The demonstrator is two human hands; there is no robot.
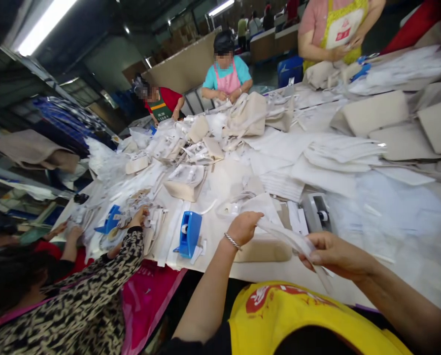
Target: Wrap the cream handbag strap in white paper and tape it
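Observation:
A long, whitish strip (285, 235), thin and slightly see-through, is stretched between my two hands above the near edge of the table. My left hand (244, 227), with a twisted bracelet at the wrist, pinches its far end. Thumb and fingers of my right hand (333, 254) close around the strip lower down, and its loose tail hangs below them. Under the strip lies a beige fabric piece (266, 250), partly covered by my left wrist. A grey tape dispenser (319, 212) stands just beyond my right hand.
A blue tape dispenser (189, 234) stands left of my left arm. Beige bags (185, 183) and white sheets (327, 153) cover much of the table (223, 175). A co-worker in a patterned sleeve (131, 249) reaches in on the left; other people work across the table.

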